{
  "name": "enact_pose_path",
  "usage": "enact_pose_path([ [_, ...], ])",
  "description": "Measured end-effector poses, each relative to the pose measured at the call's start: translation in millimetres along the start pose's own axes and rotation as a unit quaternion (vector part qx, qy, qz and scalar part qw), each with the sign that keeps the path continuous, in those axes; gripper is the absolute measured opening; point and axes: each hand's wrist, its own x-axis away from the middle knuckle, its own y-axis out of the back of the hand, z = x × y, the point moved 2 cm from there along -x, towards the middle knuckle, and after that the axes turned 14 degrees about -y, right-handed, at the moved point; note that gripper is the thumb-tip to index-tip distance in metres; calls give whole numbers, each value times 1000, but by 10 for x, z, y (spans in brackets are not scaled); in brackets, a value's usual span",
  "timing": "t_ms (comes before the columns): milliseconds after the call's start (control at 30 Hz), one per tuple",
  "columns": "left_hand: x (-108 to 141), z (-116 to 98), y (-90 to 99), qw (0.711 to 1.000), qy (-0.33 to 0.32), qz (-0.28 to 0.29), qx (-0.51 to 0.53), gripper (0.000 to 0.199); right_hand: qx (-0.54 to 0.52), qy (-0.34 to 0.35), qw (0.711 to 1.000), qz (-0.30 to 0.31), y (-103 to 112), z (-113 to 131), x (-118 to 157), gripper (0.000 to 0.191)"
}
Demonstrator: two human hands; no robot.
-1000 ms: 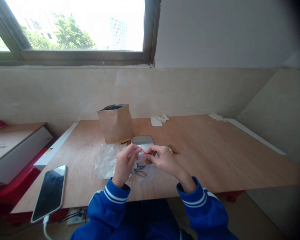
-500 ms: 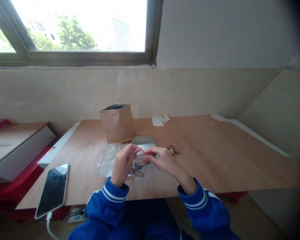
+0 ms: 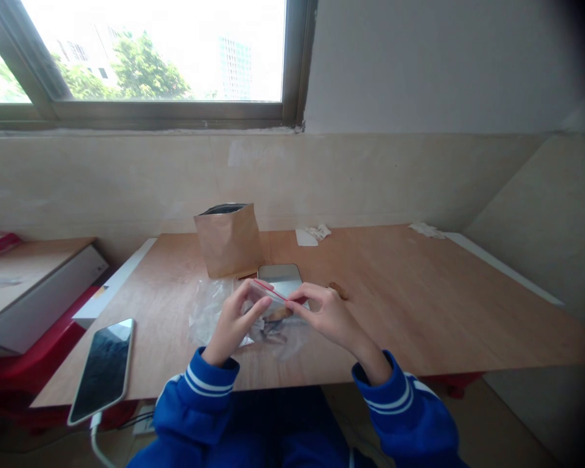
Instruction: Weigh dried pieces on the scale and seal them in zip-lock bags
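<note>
A clear plastic bag with a red strip (image 3: 272, 290) along its edge spans between my two hands, above the table. My right hand (image 3: 324, 312) pinches the strip's right end between thumb and fingers. My left hand (image 3: 237, 317) is at its other end, thumb and fingers around the bag's edge. Below the hands lie a brown piece (image 3: 279, 314) and crumpled grey and clear wrapping (image 3: 273, 331). Behind them a flat, shiny rectangular object (image 3: 281, 273) rests on the table. A clear crumpled bag (image 3: 207, 312) is left of my left hand.
An upright brown paper bag (image 3: 230, 244) stands behind my left hand. A charging phone (image 3: 104, 364) lies at the table's left edge. A small brown piece (image 3: 338, 290) is beyond my right hand. White papers (image 3: 307, 238) and crumpled tissue (image 3: 426, 230) lie near the wall.
My hands have moved slightly apart, and the left thumb has opened away from its fingers. The red strip has shifted up and left and now stretches between the hands.
</note>
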Motion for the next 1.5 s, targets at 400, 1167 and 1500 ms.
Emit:
enact_pose_path([
  [400,6,61,-50,998,38,-29,36,21,25,-4,1000,9,-9,7,-3,11],
  [1167,12,1,-150,998,-34,-24,-43,17,113,57,986,-106,-160,-39,-15,23],
  [1500,1,-21,-161,999,-15,-31,16,13,194,82,974,-89,-154,-16,25,20],
])
